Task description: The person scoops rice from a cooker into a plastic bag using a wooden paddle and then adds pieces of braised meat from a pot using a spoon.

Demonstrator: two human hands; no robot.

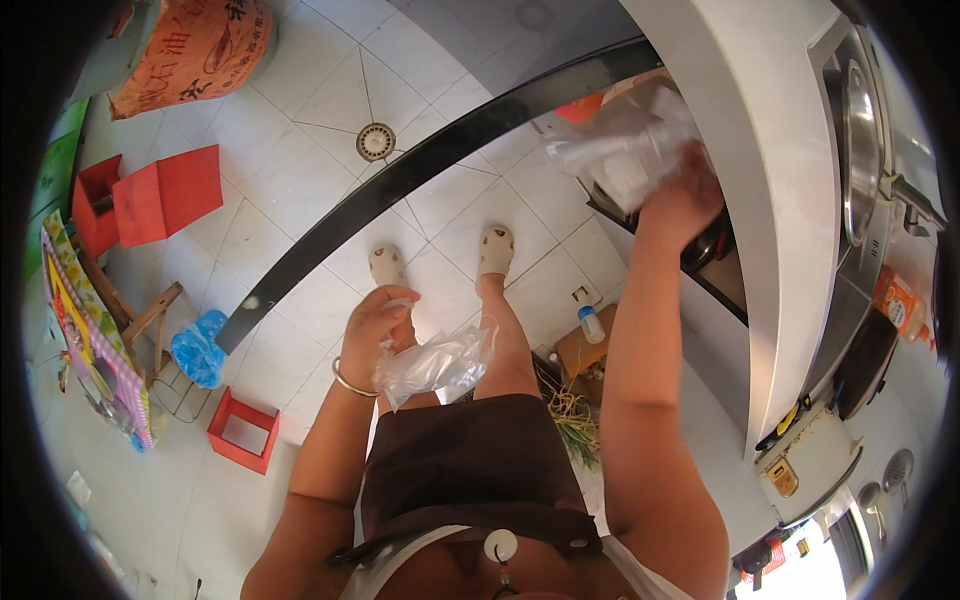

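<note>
Kitchen, probably a household one, viewed from above; clock directions run from the centre of the view. At 3 o'clock, an orange bottle [902, 300] and a dark pan [866, 368] stand along the counter [845, 318]. At 4 o'clock, a skimmer [898, 466] and ladle [870, 496] mark it as a cooking area. At 5 o'clock, stringy greens [580, 435] show near a box [578, 353]. At 11 o'clock, a drain [376, 142] pierces the white tiled floor [318, 165]. At 9 o'clock, a gaily patterned cloth [128, 385] suggests a home.
</note>
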